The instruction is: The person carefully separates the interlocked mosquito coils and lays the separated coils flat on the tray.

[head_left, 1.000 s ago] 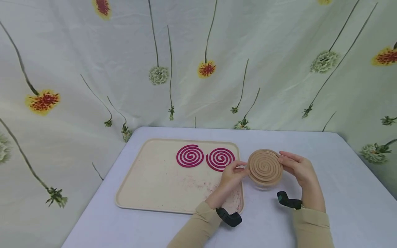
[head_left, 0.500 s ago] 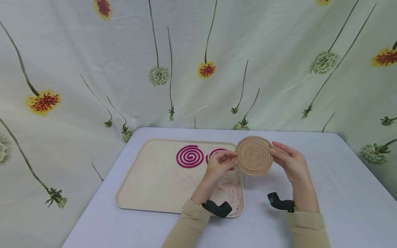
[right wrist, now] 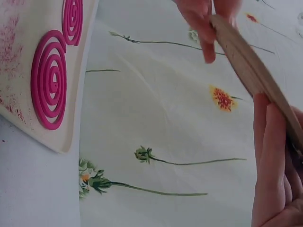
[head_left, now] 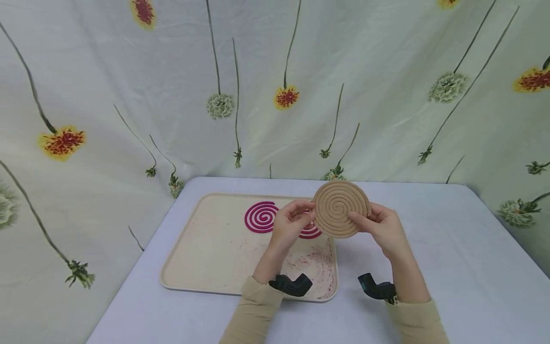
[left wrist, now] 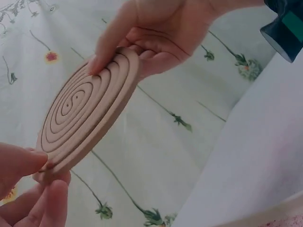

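A round brown mosquito coil (head_left: pixel 337 205), wound in a tight spiral, is held up between both hands above the tray's right end. My left hand (head_left: pixel 288 227) pinches its left rim between thumb and fingers. From the right side my right hand (head_left: pixel 386 231) grips it, thumb (left wrist: pixel 97 64) flat on the spiral face and fingers (right wrist: pixel 270 142) behind. Two small dark marks show at the coil's centre in the left wrist view. Two magenta spiral coils (head_left: pixel 261 217) lie on the beige tray (head_left: pixel 202 248); the right one is partly hidden behind my left hand.
Pinkish smears (head_left: pixel 315 260) mark the tray's right part. The tray sits on a white-covered table (head_left: pixel 451 248), left of centre. Behind the table hangs a pale cloth (head_left: pixel 386 119) printed with flowers. Each wrist wears a black camera mount (head_left: pixel 292 285).
Both hands have lifted the brown coil and carried it left, over the tray's right edge. The right thumb has moved from the rim onto the coil's face. The magenta coils stay put.
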Demonstrator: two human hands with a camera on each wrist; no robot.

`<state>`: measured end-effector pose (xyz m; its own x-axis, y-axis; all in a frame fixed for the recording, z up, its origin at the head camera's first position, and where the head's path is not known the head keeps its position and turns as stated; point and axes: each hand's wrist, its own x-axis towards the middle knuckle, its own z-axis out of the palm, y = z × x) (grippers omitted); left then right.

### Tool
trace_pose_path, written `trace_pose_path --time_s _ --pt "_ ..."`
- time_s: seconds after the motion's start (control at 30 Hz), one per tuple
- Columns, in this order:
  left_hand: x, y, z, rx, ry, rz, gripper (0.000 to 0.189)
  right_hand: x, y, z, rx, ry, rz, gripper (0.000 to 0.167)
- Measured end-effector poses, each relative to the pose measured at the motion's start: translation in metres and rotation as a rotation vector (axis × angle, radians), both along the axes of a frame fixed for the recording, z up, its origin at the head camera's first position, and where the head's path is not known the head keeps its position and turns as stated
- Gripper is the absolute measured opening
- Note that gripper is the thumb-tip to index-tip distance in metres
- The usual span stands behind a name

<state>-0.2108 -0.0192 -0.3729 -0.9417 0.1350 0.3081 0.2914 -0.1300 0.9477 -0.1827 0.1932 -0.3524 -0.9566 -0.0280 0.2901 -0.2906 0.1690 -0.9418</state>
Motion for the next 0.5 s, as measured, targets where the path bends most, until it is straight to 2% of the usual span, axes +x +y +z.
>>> trace_pose_path --time_s 0.13,0.2,0.27,0.37,0.5 --pt "0.005 0.007 0.001 -0.124 0.055 0.049 0.025 0.005 -0.017 0.001 0.068 0.076 -0.168 0.033" --pt "0.013 0.010 0.008 -0.174 0.090 0.047 0.028 0.007 -0.026 0.001 0.090 0.120 -0.226 0.031" --pt "0.020 0.012 0.014 -0.182 0.106 0.021 0.032 0.010 -0.035 0.001 0.086 0.163 -0.252 0.029" --pt "0.026 0.015 0.022 -0.136 0.104 -0.012 0.037 0.012 -0.044 0.000 0.046 0.208 -0.209 0.029" --pt "0.019 0.016 0.014 -0.001 0.030 -0.074 0.040 0.014 -0.050 -0.001 -0.036 0.248 -0.089 0.025"
